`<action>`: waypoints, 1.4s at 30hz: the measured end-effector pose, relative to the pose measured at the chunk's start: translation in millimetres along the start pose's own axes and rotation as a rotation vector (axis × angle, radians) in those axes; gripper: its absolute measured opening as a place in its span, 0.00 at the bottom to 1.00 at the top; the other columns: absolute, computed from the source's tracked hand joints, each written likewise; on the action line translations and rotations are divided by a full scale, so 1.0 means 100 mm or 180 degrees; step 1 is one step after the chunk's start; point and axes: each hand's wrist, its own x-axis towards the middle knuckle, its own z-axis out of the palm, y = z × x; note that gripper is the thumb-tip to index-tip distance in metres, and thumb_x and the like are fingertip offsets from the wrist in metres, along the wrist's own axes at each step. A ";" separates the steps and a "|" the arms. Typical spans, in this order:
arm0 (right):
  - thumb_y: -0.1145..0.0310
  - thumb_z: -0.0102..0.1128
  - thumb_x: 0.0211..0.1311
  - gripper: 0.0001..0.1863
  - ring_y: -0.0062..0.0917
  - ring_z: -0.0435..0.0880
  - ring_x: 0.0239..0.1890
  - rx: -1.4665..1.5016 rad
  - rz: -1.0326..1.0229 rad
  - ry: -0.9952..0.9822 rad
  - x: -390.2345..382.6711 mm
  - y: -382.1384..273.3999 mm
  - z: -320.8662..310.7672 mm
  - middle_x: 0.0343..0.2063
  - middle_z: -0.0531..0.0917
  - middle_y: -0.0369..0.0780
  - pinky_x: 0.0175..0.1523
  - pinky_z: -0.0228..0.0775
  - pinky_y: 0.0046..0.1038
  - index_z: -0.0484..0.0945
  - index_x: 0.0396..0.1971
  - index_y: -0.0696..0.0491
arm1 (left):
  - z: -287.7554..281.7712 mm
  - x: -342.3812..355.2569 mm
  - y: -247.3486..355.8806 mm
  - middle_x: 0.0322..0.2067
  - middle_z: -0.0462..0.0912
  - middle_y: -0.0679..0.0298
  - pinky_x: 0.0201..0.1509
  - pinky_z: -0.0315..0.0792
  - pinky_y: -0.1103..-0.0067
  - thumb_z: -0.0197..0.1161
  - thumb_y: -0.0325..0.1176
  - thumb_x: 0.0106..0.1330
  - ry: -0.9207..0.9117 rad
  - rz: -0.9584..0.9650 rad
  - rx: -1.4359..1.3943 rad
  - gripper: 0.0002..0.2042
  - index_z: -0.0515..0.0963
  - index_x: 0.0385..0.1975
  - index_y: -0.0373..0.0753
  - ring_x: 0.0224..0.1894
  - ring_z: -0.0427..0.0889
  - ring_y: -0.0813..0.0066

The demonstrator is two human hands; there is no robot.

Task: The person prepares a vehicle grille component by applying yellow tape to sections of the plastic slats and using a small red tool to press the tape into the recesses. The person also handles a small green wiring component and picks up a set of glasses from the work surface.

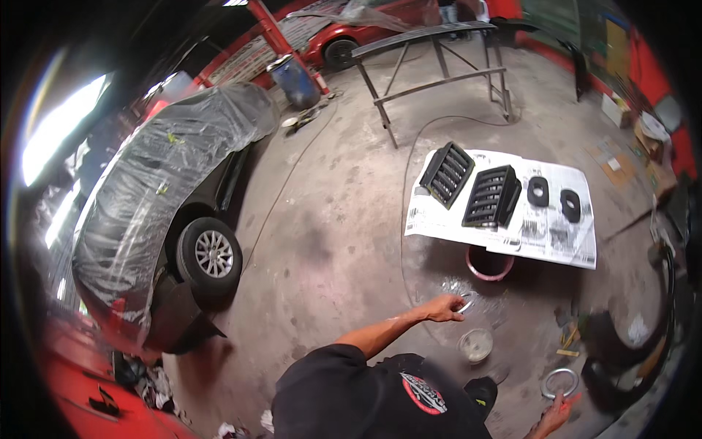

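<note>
My left hand [442,308] is reached out over the floor, its fingers closed on a small whitish object [465,303] whose kind I cannot make out. Low on the right, my right hand [553,417] has its fingers on a silver-grey ring [549,392]; what sort of ring it is does not show. Beyond my hands, paper sheets [433,224] cover a raised surface. Two black slatted vent grilles [447,175] [491,196] lie on the paper, with two small black oval trims [538,192] [570,206] to their right.
A pinkish round rim [490,276] shows under the paper's near edge. A whitish round tub [475,345] stands near my body. Left is a car under plastic sheeting [146,175]; a metal stand [439,77] is far ahead. A hose [406,212] crosses the floor. Black curved parts [614,380] lie right.
</note>
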 end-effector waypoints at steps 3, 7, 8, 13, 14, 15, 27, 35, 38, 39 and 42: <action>0.68 0.62 0.67 0.33 0.24 0.78 0.47 -0.0861 -0.0835 -0.0071 1.11 -0.66 0.66 0.48 0.78 0.42 0.52 0.69 0.25 0.62 0.69 0.58 | -0.16 0.34 0.57 0.28 0.75 0.69 0.39 0.71 0.76 0.77 0.40 0.55 0.0500 0.0015 -0.0847 0.23 0.78 0.47 0.37 0.32 0.72 0.77; 0.66 0.66 0.65 0.15 0.11 0.69 0.25 -0.1048 -0.0476 -0.0519 1.95 -1.35 1.60 0.25 0.71 0.28 0.28 0.58 0.18 0.77 0.46 0.59 | -0.54 0.48 0.99 0.30 0.75 0.75 0.37 0.69 0.83 0.76 0.34 0.58 0.0394 0.0024 -0.1923 0.20 0.78 0.47 0.33 0.33 0.71 0.86; 0.66 0.67 0.64 0.12 0.09 0.65 0.21 -0.0814 -0.0238 -0.0639 2.26 -1.49 1.93 0.21 0.69 0.25 0.24 0.52 0.16 0.78 0.39 0.58 | -0.73 0.70 1.03 0.31 0.75 0.75 0.38 0.69 0.84 0.74 0.33 0.60 0.0589 -0.0171 -0.2001 0.20 0.77 0.49 0.33 0.33 0.72 0.86; 0.68 0.69 0.61 0.11 0.08 0.63 0.18 -0.0821 0.0012 -0.0354 2.76 -1.16 2.62 0.21 0.71 0.26 0.20 0.49 0.16 0.77 0.36 0.56 | -1.10 1.61 0.87 0.30 0.79 0.73 0.36 0.70 0.85 0.62 0.39 0.72 0.0375 -0.0568 -0.2651 0.15 0.77 0.50 0.34 0.31 0.74 0.87; 0.68 0.70 0.61 0.11 0.08 0.64 0.19 -0.0899 0.0140 -0.0313 2.85 -1.13 2.95 0.21 0.71 0.26 0.20 0.50 0.17 0.77 0.36 0.56 | -0.97 2.01 0.39 0.29 0.80 0.72 0.35 0.71 0.84 0.57 0.42 0.75 0.0342 -0.0119 -0.3020 0.14 0.78 0.46 0.36 0.29 0.75 0.86; 0.67 0.70 0.60 0.12 0.08 0.64 0.19 -0.1061 0.0309 -0.0251 2.93 -1.06 3.10 0.21 0.71 0.26 0.20 0.51 0.17 0.77 0.37 0.56 | -1.12 2.26 0.39 0.29 0.80 0.71 0.34 0.71 0.84 0.56 0.41 0.75 0.0191 -0.0614 -0.2754 0.12 0.78 0.42 0.38 0.29 0.75 0.86; 0.70 0.62 0.66 0.05 0.07 0.58 0.14 -0.0870 0.0318 0.0013 4.67 0.49 3.73 0.18 0.67 0.25 0.18 0.47 0.16 0.75 0.33 0.52 | -1.15 4.89 0.12 0.33 0.83 0.52 0.45 0.75 0.66 0.63 0.31 0.63 0.0178 0.1570 0.0778 0.17 0.77 0.52 0.36 0.39 0.80 0.53; 0.65 0.57 0.72 0.31 0.25 0.74 0.60 -0.1917 -0.0535 -0.0812 5.93 1.90 3.43 0.59 0.76 0.46 0.66 0.59 0.23 0.60 0.70 0.60 | -0.14 5.87 -0.80 0.27 0.81 0.64 0.60 0.72 0.71 0.57 0.29 0.58 0.0937 0.2288 0.2503 0.20 0.77 0.50 0.30 0.38 0.81 0.68; 0.63 0.55 0.73 0.26 0.26 0.75 0.61 -0.2519 -0.0677 -0.0829 5.95 1.90 3.42 0.62 0.76 0.46 0.65 0.61 0.25 0.68 0.65 0.61 | -0.17 5.89 -0.73 0.33 0.82 0.59 0.60 0.72 0.67 0.56 0.30 0.60 0.0921 0.2196 0.2495 0.19 0.77 0.50 0.30 0.42 0.81 0.65; 0.63 0.55 0.73 0.26 0.26 0.75 0.61 -0.2537 -0.0728 -0.0874 5.95 1.93 3.44 0.61 0.76 0.46 0.65 0.61 0.25 0.69 0.65 0.61 | -0.20 5.86 -0.70 0.38 0.82 0.56 0.60 0.72 0.66 0.57 0.32 0.60 0.1173 0.2450 0.2361 0.19 0.76 0.50 0.29 0.45 0.81 0.62; 0.60 0.55 0.73 0.26 0.26 0.77 0.60 -0.2732 -0.0649 -0.0797 5.97 1.97 3.49 0.59 0.78 0.45 0.64 0.63 0.25 0.70 0.64 0.59 | -0.44 5.58 -0.67 0.45 0.80 0.52 0.59 0.72 0.63 0.63 0.35 0.58 0.1738 0.2606 0.1987 0.20 0.76 0.49 0.30 0.50 0.79 0.57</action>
